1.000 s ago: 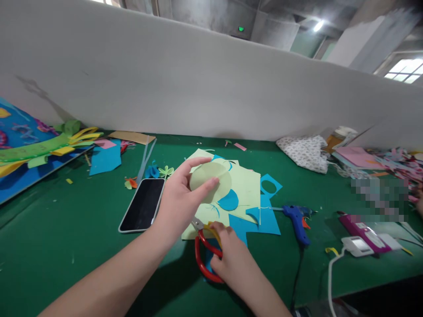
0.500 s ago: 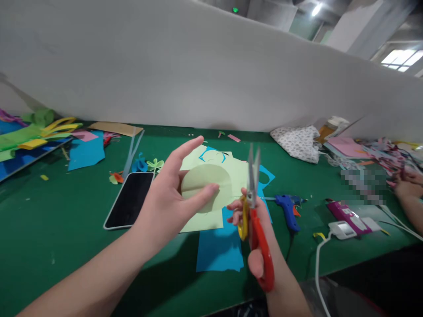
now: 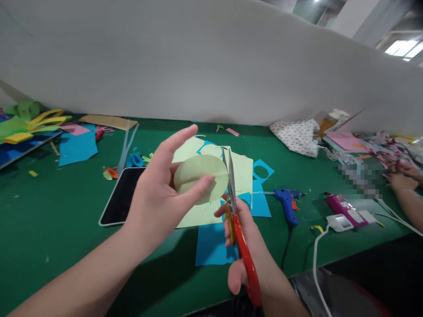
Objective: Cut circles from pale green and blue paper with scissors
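A pale green paper circle (image 3: pixel 188 169) is pinched between the thumb and fingers of my left hand (image 3: pixel 165 189), with the index finger raised off it. My right hand (image 3: pixel 247 229) holds scissors (image 3: pixel 243 246) with red and yellow handles, blades upright and slightly apart. The blades are at the circle's right edge; whether the paper lies between them I cannot tell. Below both hands lie pale green paper sheets (image 3: pixel 243 171) and blue paper (image 3: pixel 211 246). A blue paper scrap (image 3: pixel 269 171) with a round hole is beyond the right hand.
Left of the papers lies a phone (image 3: pixel 115 198), with coloured paper bits behind it. A blue glue gun (image 3: pixel 287 204) with a cord rests to the right, near a white cabled device (image 3: pixel 340 222). At far right, another person's hand (image 3: pixel 405 178) is among paper strips. A wall (image 3: pixel 165 66) stands behind.
My right hand has moved the scissors left, bringing the blades to the circle's edge. The left hand still pinches the circle, now tilted a little differently. The camera view has shifted slightly.
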The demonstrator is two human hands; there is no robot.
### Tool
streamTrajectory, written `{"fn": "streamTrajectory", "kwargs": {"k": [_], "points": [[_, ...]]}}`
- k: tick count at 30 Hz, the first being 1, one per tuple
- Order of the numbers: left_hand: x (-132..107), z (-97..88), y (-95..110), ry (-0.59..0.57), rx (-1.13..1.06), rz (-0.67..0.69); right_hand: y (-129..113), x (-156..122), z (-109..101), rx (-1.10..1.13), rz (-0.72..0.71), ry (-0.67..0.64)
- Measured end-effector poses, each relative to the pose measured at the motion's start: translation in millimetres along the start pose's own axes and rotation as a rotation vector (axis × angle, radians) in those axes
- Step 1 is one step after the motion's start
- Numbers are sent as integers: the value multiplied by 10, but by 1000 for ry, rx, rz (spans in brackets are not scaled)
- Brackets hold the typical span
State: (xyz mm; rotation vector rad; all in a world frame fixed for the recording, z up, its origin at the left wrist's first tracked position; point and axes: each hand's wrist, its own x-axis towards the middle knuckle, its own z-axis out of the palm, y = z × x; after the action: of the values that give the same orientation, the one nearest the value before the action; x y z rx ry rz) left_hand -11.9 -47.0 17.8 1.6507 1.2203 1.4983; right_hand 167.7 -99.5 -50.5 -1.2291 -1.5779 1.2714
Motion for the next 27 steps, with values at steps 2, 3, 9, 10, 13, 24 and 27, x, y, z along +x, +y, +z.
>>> {"fn": "streamTrajectory", "kwargs": {"k": [2,3,9,10,13,24,27], "points": [[1,0,5,-3,5,-7,-2,4,9,8,-3,0],[1,-1,7,-5,5,-8,2,7,13,19,-8,2],[-2,3,-1,5,3,-15,40,-1,10,33,-4,4],[-1,4,-4,8,6,-17,41,-2,6,39,1,7],[0,3,-10,10,10,-11,21,1,0,124,10,17],[16,-26,2,2,-27,-23,-33,14,20,272,54,14],[30,-37,-1,-10,-13,-19,-17,16,11,265,52,32]]}}
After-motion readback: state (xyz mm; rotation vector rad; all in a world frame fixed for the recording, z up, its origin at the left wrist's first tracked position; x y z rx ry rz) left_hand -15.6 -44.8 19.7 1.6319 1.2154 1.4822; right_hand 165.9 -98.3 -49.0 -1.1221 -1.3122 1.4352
